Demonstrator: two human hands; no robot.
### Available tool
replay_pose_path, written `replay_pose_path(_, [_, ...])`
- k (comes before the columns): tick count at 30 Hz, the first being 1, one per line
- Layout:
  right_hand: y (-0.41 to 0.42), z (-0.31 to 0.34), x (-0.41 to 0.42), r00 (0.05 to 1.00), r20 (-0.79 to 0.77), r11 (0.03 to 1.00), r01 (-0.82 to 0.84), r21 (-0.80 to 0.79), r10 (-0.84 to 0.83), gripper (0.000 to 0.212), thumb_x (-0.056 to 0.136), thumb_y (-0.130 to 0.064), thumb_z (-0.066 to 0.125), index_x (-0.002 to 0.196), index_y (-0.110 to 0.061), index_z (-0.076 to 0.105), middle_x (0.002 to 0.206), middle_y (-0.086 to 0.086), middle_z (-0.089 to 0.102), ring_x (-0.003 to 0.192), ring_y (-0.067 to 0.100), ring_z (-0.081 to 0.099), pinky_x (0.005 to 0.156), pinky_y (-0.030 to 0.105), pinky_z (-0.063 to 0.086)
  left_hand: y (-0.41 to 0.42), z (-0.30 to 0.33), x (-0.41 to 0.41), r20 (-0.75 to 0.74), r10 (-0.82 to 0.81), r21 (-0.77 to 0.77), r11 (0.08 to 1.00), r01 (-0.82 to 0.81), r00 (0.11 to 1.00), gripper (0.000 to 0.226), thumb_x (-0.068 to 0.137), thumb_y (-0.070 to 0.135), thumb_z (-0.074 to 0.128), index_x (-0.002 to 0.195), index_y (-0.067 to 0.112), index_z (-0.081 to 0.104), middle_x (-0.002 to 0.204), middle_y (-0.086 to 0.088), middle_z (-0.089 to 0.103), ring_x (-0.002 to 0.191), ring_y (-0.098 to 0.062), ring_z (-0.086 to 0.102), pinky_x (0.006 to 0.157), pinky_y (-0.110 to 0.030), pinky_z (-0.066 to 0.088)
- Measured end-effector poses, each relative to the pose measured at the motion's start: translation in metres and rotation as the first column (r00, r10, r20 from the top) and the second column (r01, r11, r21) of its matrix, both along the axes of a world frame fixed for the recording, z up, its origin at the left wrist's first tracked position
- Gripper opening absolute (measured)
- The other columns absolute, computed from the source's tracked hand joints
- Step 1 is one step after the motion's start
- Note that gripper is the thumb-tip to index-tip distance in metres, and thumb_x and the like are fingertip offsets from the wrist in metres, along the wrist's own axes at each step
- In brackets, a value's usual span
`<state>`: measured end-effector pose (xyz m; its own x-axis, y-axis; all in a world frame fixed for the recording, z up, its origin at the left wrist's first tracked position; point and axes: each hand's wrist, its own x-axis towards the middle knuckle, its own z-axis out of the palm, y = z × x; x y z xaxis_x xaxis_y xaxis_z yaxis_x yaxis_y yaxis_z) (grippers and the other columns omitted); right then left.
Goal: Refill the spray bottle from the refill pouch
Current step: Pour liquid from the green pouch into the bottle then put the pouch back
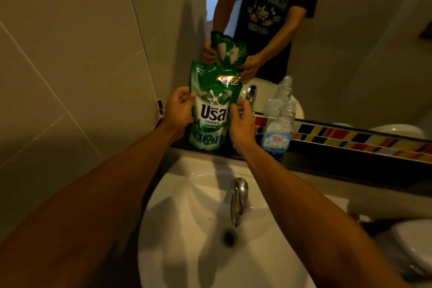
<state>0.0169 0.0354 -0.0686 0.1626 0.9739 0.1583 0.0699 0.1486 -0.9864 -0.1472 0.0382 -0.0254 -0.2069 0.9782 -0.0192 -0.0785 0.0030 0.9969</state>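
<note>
A green refill pouch (214,105) with white lettering stands upright on the dark ledge (327,166) behind the sink. My left hand (178,110) grips its left edge and my right hand (242,124) grips its right edge. Just to the right of the pouch stands a clear bottle (279,128) with a pale blue label; it shows no spray head on its top. The mirror behind repeats the pouch, both hands and the bottle.
A white sink (187,229) with a chrome tap (237,201) and a drain lies below my arms. A strip of coloured tiles (350,138) runs under the mirror. A tiled wall closes the left side. A white toilet (416,248) shows at the right edge.
</note>
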Motion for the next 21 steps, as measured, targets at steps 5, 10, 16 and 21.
replay_pose_path(5, [-0.023,0.020,0.034,0.985,-0.161,0.996,0.054,-0.069,-0.065,0.023,0.110,-0.027,0.043,0.128,-0.014,0.048,0.105,-0.003,0.067,0.094,0.006,0.068,0.070,0.025,0.059,-0.008,0.025,0.041,0.024,-0.132,-0.035,0.991,0.133,0.991,0.011,0.104,0.020,0.047,0.104,0.023,0.058,0.108,0.000,0.070,0.100,-0.022,0.068,0.073,-0.042,0.057])
replay_pose_path(10, [-0.047,0.022,0.056,0.956,-0.290,0.993,-0.067,-0.102,0.034,0.037,0.106,-0.038,0.052,0.140,-0.042,0.038,0.116,-0.017,0.065,0.105,0.005,0.066,0.083,0.039,0.059,-0.009,0.044,0.074,-0.023,-0.190,-0.034,0.981,0.189,0.982,0.013,0.103,0.021,0.048,0.112,0.020,0.057,0.115,-0.006,0.068,0.097,-0.022,0.068,0.075,-0.044,0.059])
replay_pose_path(16, [-0.062,0.010,0.062,0.988,-0.148,0.996,-0.057,-0.069,0.046,0.093,0.095,-0.032,0.069,0.160,-0.048,0.004,0.153,-0.001,0.051,0.135,0.021,0.054,0.109,0.057,0.048,-0.003,0.054,0.095,-0.159,-0.192,-0.035,0.981,0.189,0.968,0.011,0.100,0.017,0.050,0.108,0.018,0.058,0.108,-0.011,0.067,0.085,-0.021,0.066,0.076,-0.047,0.058])
replay_pose_path(21, [-0.067,0.011,0.063,0.994,-0.109,0.996,-0.038,-0.086,0.029,0.087,0.106,-0.026,0.055,0.162,-0.042,-0.010,0.156,0.002,0.045,0.131,0.020,0.053,0.106,0.046,0.050,0.001,0.057,0.106,-0.193,-0.140,-0.045,0.990,0.134,0.971,0.014,0.097,0.008,0.053,0.110,0.013,0.058,0.094,-0.006,0.066,0.073,-0.017,0.065,0.058,-0.034,0.053])
